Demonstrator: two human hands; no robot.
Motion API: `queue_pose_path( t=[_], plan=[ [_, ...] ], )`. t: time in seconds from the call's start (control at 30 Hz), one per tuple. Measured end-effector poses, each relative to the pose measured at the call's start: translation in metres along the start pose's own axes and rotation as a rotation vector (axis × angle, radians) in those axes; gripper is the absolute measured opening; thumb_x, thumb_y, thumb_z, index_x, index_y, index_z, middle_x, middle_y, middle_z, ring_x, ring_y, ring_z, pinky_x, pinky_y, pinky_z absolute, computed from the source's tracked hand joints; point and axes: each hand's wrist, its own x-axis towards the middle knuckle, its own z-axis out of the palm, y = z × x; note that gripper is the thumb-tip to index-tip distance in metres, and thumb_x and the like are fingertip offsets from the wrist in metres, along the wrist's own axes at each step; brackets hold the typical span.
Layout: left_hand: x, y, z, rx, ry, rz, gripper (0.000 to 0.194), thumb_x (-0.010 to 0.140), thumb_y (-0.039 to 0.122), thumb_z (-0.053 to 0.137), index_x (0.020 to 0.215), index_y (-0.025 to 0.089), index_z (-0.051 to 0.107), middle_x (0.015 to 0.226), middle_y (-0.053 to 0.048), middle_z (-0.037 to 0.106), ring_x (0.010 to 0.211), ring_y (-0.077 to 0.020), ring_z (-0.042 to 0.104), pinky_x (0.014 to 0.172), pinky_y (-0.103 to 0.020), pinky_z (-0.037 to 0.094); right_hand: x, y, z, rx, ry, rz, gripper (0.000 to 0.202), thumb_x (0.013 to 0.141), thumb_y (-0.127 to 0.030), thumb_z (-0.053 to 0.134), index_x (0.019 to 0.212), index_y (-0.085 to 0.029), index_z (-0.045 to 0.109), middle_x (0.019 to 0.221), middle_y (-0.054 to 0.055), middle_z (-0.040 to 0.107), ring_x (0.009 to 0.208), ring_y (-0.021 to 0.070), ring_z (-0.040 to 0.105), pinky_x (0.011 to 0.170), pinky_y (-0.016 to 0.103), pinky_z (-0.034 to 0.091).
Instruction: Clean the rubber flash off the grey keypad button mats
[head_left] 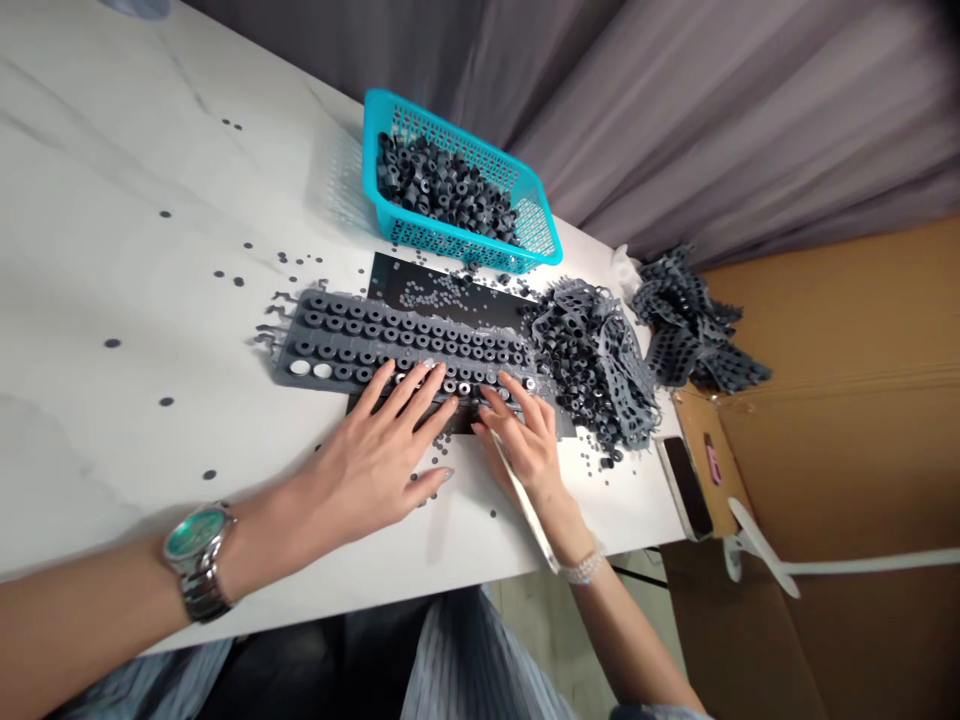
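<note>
A dark grey rubber sheet (337, 327) with rows of ring-shaped parts lies slanted across a black mat (394, 278). My left hand (375, 450) rests flat on its near edge, fingers spread and holding nothing. Between the fingers of my right hand (529, 445) is a slim white stick-like tool (529, 508), its tip down at the near row of rings. That tip is partly hidden by my fingers, so its shape cannot be made out. Two holes at the sheet's left end show white.
A turquoise basket (465, 238) of loose rings stands behind the mat. Right of the sheet are a heap of rings and punched sheets (589, 360), more sheets (686, 320) and a phone (684, 488). Small dark discs (238, 282) are scattered over the white table (90, 260).
</note>
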Motion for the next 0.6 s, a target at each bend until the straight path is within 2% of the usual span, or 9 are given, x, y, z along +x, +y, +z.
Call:
queue_pose_path(
  t=[0.2, 0.43, 0.5, 0.6],
  plan=[
    [0.000, 0.000, 0.000, -0.004, 0.002, -0.001, 0.061, 0.091, 0.052, 0.051, 0.140, 0.015, 0.053, 0.157, -0.018, 0.034, 0.147, -0.0338, 0.028, 0.120, -0.057, 0.018, 0.003, -0.001, -0.004, -0.029, -0.079, -0.028, 0.014, 0.094, -0.013, 0.057, 0.107, -0.018, 0.058, 0.122, 0.012, 0.070, 0.136, 0.0247, 0.049, 0.098, 0.040, 0.044],
    [0.000, -0.001, 0.000, -0.010, -0.018, 0.005, 0.062, 0.092, 0.051, 0.049, 0.142, 0.014, 0.050, 0.158, -0.018, 0.031, 0.148, -0.0338, 0.025, 0.120, -0.058, 0.017, 0.009, -0.004, 0.001, -0.129, -0.100, -0.081, 0.015, 0.097, -0.012, 0.050, 0.111, -0.015, 0.056, 0.126, 0.018, 0.066, 0.135, 0.0235, 0.049, 0.098, 0.039, 0.045],
    [0.000, -0.001, 0.000, -0.014, -0.023, 0.003, 0.062, 0.093, 0.051, 0.049, 0.142, 0.014, 0.050, 0.158, -0.018, 0.030, 0.148, -0.0338, 0.025, 0.120, -0.057, 0.017, 0.010, -0.002, 0.004, -0.152, -0.059, -0.045, 0.015, 0.097, -0.011, 0.048, 0.108, -0.016, 0.056, 0.124, 0.018, 0.067, 0.135, 0.0229, 0.050, 0.098, 0.038, 0.045],
    [0.000, -0.001, -0.001, -0.021, -0.020, 0.001, 0.062, 0.092, 0.051, 0.049, 0.142, 0.014, 0.050, 0.158, -0.018, 0.031, 0.147, -0.0338, 0.026, 0.121, -0.057, 0.017, 0.010, 0.012, 0.003, -0.197, 0.078, 0.144, 0.017, 0.098, -0.009, 0.043, 0.103, -0.018, 0.056, 0.119, 0.017, 0.069, 0.134, 0.0240, 0.049, 0.095, 0.040, 0.045]
  ],
)
